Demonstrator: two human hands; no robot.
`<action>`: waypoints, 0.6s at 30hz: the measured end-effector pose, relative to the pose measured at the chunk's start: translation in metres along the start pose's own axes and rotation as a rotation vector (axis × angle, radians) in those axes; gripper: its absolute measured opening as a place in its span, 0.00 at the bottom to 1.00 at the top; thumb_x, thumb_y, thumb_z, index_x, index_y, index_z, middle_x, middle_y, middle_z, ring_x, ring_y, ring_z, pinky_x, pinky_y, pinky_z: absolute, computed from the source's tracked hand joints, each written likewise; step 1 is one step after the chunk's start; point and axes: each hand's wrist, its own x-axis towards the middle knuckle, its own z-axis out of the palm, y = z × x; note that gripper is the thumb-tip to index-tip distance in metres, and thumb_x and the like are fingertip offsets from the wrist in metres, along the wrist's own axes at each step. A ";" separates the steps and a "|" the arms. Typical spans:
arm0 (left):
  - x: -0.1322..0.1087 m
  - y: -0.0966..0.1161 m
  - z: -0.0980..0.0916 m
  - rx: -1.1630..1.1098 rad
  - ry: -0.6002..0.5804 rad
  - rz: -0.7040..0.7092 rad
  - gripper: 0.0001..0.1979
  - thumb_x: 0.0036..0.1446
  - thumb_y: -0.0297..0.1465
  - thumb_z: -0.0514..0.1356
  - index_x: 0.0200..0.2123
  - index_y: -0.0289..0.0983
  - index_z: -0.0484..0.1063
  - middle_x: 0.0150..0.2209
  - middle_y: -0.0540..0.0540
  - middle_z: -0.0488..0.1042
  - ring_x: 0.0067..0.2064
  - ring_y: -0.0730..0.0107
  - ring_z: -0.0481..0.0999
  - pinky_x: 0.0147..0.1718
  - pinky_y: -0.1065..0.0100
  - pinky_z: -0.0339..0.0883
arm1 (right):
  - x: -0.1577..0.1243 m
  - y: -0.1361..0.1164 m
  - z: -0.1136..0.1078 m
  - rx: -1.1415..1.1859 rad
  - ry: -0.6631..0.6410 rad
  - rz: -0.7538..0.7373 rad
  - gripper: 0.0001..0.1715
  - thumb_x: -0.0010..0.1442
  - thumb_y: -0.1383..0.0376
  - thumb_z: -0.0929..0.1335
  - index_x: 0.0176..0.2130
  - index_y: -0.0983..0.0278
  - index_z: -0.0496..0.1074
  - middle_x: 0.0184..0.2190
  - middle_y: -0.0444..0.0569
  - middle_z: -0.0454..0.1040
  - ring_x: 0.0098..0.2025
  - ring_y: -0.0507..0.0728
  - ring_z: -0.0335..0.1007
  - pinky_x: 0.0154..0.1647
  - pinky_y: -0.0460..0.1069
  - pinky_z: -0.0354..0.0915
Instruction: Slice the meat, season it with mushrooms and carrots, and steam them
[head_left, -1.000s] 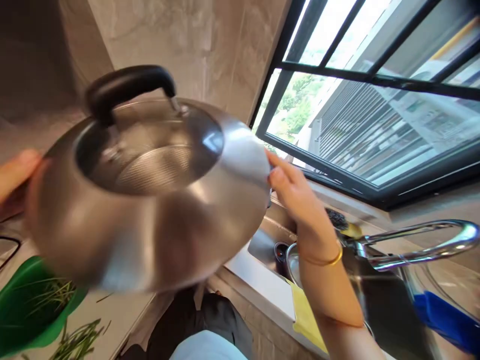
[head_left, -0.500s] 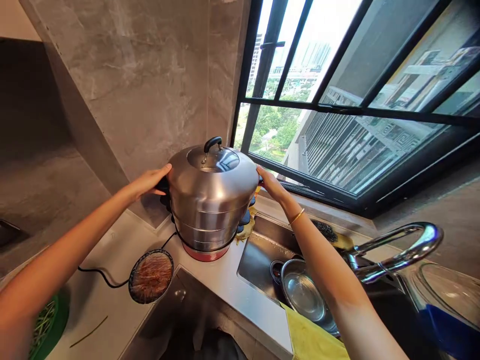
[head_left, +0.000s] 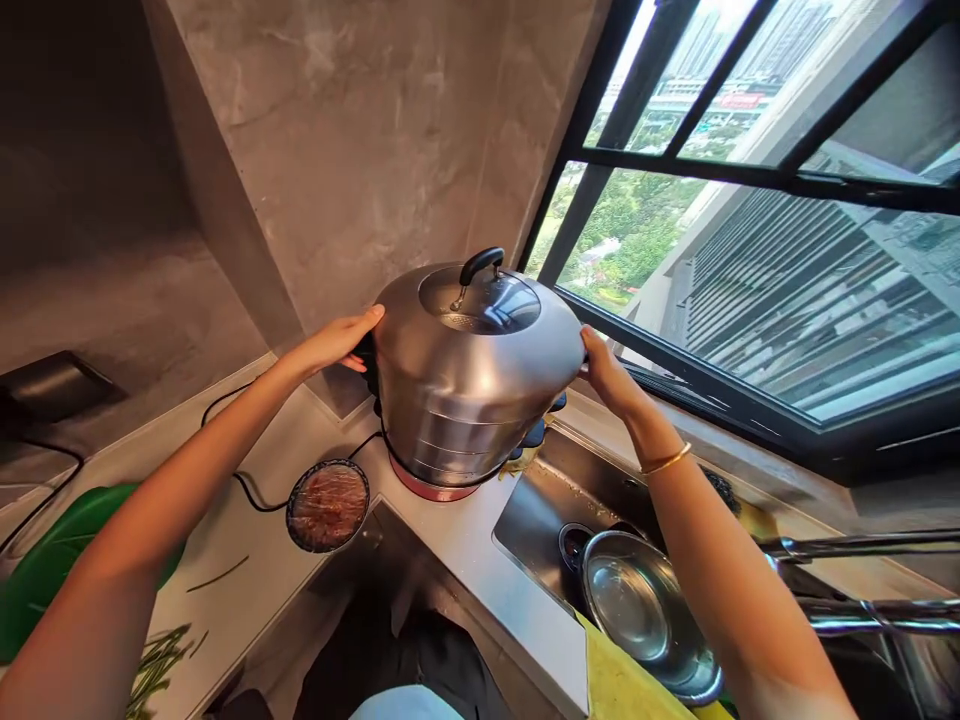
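A tall stainless steel steamer pot (head_left: 457,405) stands in the corner of the counter above a red base (head_left: 431,487). Its domed metal lid (head_left: 487,355) has a round glass window and a black arched handle (head_left: 481,263). My left hand (head_left: 341,340) is closed around the black side handle, thumb up against the pot's upper edge. On the opposite side my right hand (head_left: 606,372) grips the other side handle, which its fingers mostly hide. Whether the pot's bottom touches the base, I cannot tell.
Left of the pot sits a film-covered dish of reddish food (head_left: 328,506). A green basin (head_left: 75,540) and green stalks (head_left: 159,665) lie farther left. The sink (head_left: 536,510) holds a metal bowl (head_left: 626,595). A yellow cloth (head_left: 622,675) hangs over the front edge; a faucet (head_left: 885,548) juts in.
The view has shifted, bringing the pot to the right in the picture and making it look larger. Both hands have kept hold of the side handles.
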 end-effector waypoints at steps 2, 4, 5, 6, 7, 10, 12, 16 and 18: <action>0.003 -0.005 0.001 0.044 0.022 0.035 0.33 0.51 0.59 0.53 0.47 0.41 0.76 0.52 0.42 0.74 0.45 0.57 0.77 0.30 0.69 0.74 | -0.001 0.004 -0.001 0.006 -0.001 0.009 0.35 0.57 0.37 0.58 0.47 0.58 0.70 0.41 0.47 0.73 0.45 0.57 0.68 0.39 0.49 0.70; 0.006 -0.010 0.002 0.089 0.058 0.043 0.34 0.51 0.60 0.51 0.46 0.41 0.76 0.50 0.43 0.75 0.45 0.57 0.77 0.28 0.70 0.72 | -0.003 0.005 0.000 -0.005 -0.005 0.006 0.36 0.57 0.35 0.56 0.46 0.58 0.70 0.42 0.48 0.73 0.47 0.58 0.68 0.43 0.51 0.69; 0.007 -0.012 0.002 0.100 0.074 0.043 0.35 0.51 0.61 0.50 0.46 0.42 0.76 0.50 0.43 0.75 0.44 0.57 0.77 0.28 0.71 0.72 | -0.005 0.005 0.001 -0.015 -0.007 0.004 0.37 0.56 0.35 0.56 0.46 0.58 0.70 0.44 0.48 0.73 0.48 0.58 0.68 0.45 0.52 0.69; 0.008 -0.013 0.002 0.100 0.082 0.042 0.35 0.50 0.61 0.50 0.46 0.42 0.76 0.49 0.43 0.76 0.44 0.57 0.77 0.28 0.71 0.71 | -0.006 0.004 0.002 -0.029 -0.006 0.004 0.39 0.56 0.34 0.55 0.46 0.58 0.70 0.45 0.48 0.73 0.49 0.59 0.67 0.48 0.54 0.68; 0.009 -0.014 0.002 0.092 0.084 0.043 0.35 0.50 0.61 0.51 0.46 0.42 0.76 0.49 0.43 0.76 0.45 0.57 0.76 0.28 0.71 0.71 | -0.007 0.002 0.003 -0.045 0.002 0.004 0.41 0.55 0.33 0.54 0.47 0.58 0.70 0.46 0.49 0.73 0.50 0.59 0.67 0.50 0.55 0.66; 0.012 -0.015 0.001 0.060 0.085 0.058 0.33 0.49 0.61 0.53 0.45 0.42 0.76 0.49 0.44 0.76 0.47 0.57 0.75 0.29 0.72 0.70 | -0.010 -0.002 0.005 -0.100 0.021 0.014 0.45 0.54 0.31 0.53 0.49 0.58 0.70 0.50 0.50 0.72 0.54 0.61 0.65 0.53 0.57 0.64; 0.013 -0.015 0.001 0.064 0.072 0.089 0.34 0.50 0.60 0.52 0.47 0.42 0.75 0.50 0.44 0.75 0.49 0.56 0.74 0.30 0.72 0.70 | -0.009 -0.003 0.004 -0.134 0.004 0.032 0.45 0.54 0.31 0.52 0.52 0.56 0.69 0.52 0.49 0.71 0.56 0.62 0.63 0.53 0.58 0.64; 0.017 -0.022 0.002 0.143 0.069 0.163 0.36 0.53 0.61 0.47 0.50 0.41 0.73 0.50 0.42 0.75 0.48 0.54 0.74 0.29 0.69 0.71 | -0.005 0.003 0.001 -0.162 0.026 0.035 0.40 0.56 0.34 0.54 0.54 0.52 0.68 0.55 0.46 0.69 0.56 0.62 0.63 0.51 0.59 0.66; 0.019 -0.029 0.003 0.199 0.100 0.175 0.37 0.55 0.60 0.45 0.47 0.38 0.75 0.44 0.40 0.77 0.44 0.54 0.76 0.30 0.67 0.71 | 0.000 0.006 0.002 -0.165 0.047 -0.022 0.38 0.56 0.36 0.57 0.51 0.55 0.72 0.51 0.47 0.72 0.53 0.62 0.65 0.50 0.58 0.66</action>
